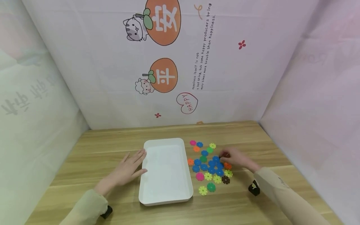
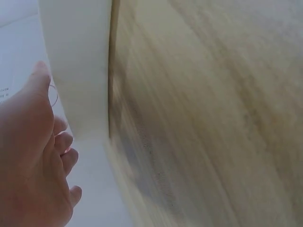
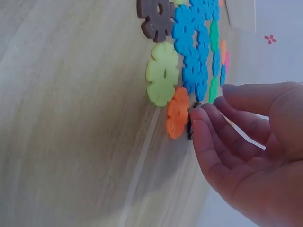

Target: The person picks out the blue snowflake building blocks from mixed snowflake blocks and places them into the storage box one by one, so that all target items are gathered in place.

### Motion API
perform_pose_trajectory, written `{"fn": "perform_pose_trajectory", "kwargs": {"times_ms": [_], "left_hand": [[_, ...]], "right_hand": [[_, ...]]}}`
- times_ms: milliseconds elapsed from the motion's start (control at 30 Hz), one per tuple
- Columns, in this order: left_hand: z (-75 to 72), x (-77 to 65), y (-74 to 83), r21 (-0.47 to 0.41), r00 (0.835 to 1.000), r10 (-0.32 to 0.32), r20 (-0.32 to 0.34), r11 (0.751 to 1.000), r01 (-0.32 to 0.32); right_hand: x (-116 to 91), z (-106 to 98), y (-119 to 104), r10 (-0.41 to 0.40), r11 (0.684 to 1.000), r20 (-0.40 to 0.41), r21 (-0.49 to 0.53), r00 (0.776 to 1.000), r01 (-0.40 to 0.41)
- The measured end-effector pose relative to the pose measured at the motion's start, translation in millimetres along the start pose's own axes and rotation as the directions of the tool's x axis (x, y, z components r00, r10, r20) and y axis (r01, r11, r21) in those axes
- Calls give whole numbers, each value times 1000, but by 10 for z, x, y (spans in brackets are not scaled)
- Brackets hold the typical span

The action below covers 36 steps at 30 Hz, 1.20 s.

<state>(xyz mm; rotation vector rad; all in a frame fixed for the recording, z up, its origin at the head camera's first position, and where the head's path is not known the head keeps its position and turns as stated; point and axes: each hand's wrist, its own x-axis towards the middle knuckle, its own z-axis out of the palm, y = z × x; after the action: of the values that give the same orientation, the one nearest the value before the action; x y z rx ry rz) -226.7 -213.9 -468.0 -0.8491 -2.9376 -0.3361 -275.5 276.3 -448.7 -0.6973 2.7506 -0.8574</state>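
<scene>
Flower-shaped plastic discs lie loosely on the wooden table, among them a cluster of blue discs (image 1: pixel 212 169) locked together or overlapping. My right hand (image 1: pixel 234 157) reaches over the cluster's far right side. In the right wrist view its bent fingers touch or hover just beside a dark disc (image 3: pixel 191 130), partly hidden by the fingertips; thumb and fingers stand apart. Close by lie an orange disc (image 3: pixel 177 113) and a yellow-green disc (image 3: pixel 162 74). On the left, a white tray (image 1: pixel 166 200) holds nothing. My left hand (image 1: pixel 127 168), fingers extended, rests against its left rim.
More discs, such as a pink disc (image 1: pixel 200 176), a green disc (image 1: pixel 211 187) and a brown disc (image 1: pixel 226 180), are scattered right of the tray. White printed cloth walls (image 1: pixel 112 103) enclose the table (image 1: pixel 225 206) at the back and both sides.
</scene>
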Motion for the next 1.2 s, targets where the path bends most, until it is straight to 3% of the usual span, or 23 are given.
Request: {"fn": "perform_pose_trajectory", "kwargs": {"times_ms": [367, 733, 1200], "left_hand": [[-28, -33, 59, -26, 1000, -1, 10, 1000, 1], [-7, -27, 30, -10, 1000, -3, 18, 1000, 3], [-7, -20, 20, -6, 1000, -7, 23, 1000, 7]], "right_hand": [[72, 115, -33, 129, 991, -35, -27, 991, -130], [214, 140, -46, 102, 992, -31, -78, 994, -104], [257, 112, -74, 185, 981, 33, -73, 982, -182]]}}
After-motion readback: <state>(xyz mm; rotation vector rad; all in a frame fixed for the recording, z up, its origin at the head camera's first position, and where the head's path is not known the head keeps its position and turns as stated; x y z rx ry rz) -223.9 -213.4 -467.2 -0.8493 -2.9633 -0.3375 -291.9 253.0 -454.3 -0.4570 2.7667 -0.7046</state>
